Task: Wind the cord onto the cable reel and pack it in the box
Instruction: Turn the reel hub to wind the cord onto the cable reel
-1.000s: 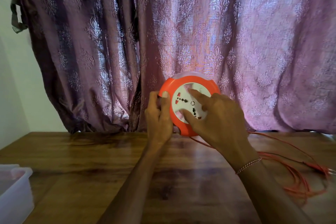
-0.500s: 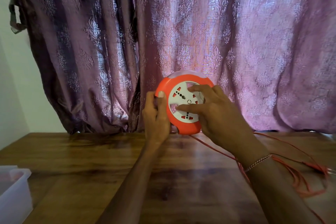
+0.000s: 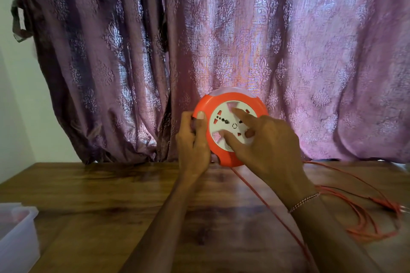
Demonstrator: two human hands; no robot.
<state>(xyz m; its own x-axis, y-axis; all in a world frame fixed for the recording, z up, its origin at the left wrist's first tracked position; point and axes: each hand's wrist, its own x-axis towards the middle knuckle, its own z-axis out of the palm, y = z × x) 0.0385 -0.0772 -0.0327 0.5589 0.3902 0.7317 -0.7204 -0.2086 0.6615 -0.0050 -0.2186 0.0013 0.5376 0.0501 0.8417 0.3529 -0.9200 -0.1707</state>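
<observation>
Standing on edge above the far side of the wooden table [image 3: 111, 195], the orange cable reel [image 3: 230, 128] shows its white socket face toward the camera, in front of the purple patterned curtain [image 3: 221, 29]. On that face are red and black socket holes and a small ring mark near the middle. The left hand [image 3: 194, 146] grips the reel's rim at its 9 o'clock edge, thumb laid on the orange front and the other fingers curled round behind. The right hand [image 3: 266, 146] covers the 4 o'clock part of the reel; its forefinger stretches to about 12 o'clock on the white face and its thumb presses near 7 o'clock, so the fingers are spread and pressing on the disc, not wrapped around it. A thin beaded bracelet [image 3: 304, 201] circles the right wrist.

From the reel's 6 o'clock edge the orange cord [image 3: 273, 213] runs down across the table toward the near right edge. More of the cord lies in loose loops at 3 to 4 o'clock of the reel, by the table's right edge. A translucent plastic box [image 3: 15, 239] sits at 8 o'clock, well apart from the reel, at the lower left corner of the view.
</observation>
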